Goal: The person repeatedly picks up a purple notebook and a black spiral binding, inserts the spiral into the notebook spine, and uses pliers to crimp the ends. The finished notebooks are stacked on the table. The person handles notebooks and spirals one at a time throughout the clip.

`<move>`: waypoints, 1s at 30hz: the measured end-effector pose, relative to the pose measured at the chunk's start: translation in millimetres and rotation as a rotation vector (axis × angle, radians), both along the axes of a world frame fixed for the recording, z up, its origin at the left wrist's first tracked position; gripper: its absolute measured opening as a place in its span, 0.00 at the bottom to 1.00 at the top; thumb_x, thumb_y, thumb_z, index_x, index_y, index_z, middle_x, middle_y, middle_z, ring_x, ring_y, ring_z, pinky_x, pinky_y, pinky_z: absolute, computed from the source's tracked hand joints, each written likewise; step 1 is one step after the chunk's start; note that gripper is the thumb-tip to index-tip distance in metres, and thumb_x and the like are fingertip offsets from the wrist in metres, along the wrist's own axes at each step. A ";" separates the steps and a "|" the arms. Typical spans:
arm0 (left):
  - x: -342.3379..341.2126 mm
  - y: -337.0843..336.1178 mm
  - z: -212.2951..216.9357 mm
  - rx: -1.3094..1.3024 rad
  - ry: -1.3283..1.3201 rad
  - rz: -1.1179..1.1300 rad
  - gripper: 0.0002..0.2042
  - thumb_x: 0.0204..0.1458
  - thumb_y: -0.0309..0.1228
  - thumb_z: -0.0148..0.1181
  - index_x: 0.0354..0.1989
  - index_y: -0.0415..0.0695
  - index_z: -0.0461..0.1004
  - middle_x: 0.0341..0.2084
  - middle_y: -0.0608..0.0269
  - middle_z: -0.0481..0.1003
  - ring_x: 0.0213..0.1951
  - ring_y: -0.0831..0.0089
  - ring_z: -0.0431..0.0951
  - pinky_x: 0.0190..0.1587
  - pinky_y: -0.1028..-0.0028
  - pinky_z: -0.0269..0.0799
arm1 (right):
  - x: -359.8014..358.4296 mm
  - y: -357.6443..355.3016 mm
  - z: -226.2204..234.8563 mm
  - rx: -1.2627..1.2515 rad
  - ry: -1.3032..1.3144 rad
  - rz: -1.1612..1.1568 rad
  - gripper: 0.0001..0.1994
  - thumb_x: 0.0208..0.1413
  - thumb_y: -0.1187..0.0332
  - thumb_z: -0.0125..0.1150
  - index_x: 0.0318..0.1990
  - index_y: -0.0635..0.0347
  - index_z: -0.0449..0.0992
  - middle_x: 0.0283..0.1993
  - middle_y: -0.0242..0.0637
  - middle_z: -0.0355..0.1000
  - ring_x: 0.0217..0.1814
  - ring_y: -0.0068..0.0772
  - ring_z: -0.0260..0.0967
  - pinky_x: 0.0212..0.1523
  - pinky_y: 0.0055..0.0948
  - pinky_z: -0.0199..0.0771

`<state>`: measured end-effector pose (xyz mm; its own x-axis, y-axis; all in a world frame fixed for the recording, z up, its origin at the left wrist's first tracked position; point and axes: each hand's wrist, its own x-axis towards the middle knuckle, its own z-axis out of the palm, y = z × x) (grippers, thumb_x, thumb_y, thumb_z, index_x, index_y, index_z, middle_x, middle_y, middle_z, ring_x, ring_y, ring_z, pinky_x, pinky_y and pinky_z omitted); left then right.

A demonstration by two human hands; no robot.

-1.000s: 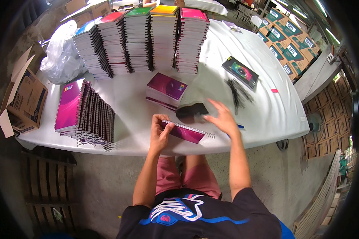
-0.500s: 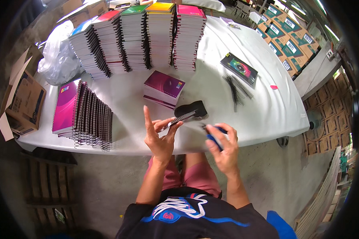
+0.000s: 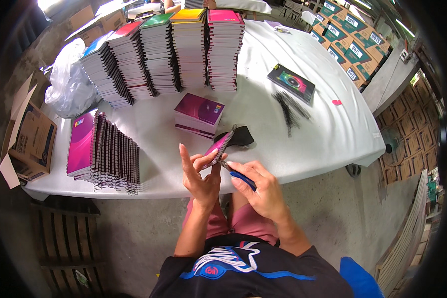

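Gripping a purple spiral notebook above the near side of a white-covered desk, a worker's left hand, index finger raised, steadies the book as the right hand clasps blue-handled pliers, their tips at the near end of the wire coil. The notebook partly hides a black object on the cloth; just beyond sits a short stack of purple-covered books. A row of five tall notebook stacks crosses the far left, partly blocking the view of another person's arm. At left are a plastic bag, an open cardboard box and a pile of coil-bound purple notebooks; at right, loose black coils, a dark notebook with a multicoloured ring and a red scrap. Bold dark lettering on white panels marks the stacked cartons at far right; small multicoloured lettering appears on the purple covers, dark print on the open box.
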<state>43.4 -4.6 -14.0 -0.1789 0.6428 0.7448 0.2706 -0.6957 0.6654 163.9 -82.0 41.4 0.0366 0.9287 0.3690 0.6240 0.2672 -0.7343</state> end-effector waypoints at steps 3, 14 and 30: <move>0.1 2.5 -9.7 0.112 0.077 0.060 0.45 0.36 0.12 0.66 0.65 0.36 0.46 0.26 0.64 0.78 0.34 0.77 0.73 0.33 0.81 0.73 | 10.5 -1.2 -8.4 -0.463 0.583 0.209 0.20 0.61 0.54 0.50 0.54 0.56 0.70 0.33 0.37 0.73 0.28 0.32 0.73 0.26 0.27 0.72; -19.2 13.6 4.7 -0.280 -0.490 -0.135 0.26 0.47 0.21 0.65 0.56 0.38 0.64 0.35 0.60 0.75 0.39 0.78 0.74 0.43 0.79 0.69 | 56.2 18.0 -53.5 -0.123 -0.036 -0.259 0.20 0.57 0.55 0.54 0.53 0.53 0.72 0.46 0.43 0.68 0.50 0.44 0.66 0.53 0.38 0.64; -116.4 -28.4 83.6 0.178 -0.161 0.172 0.21 0.44 0.21 0.68 0.47 0.37 0.69 0.25 0.65 0.71 0.28 0.82 0.68 0.33 0.81 0.64 | -63.8 102.0 41.0 0.030 1.066 0.499 0.20 0.50 0.82 0.59 0.53 0.64 0.69 0.40 0.36 0.73 0.39 0.20 0.69 0.45 0.19 0.69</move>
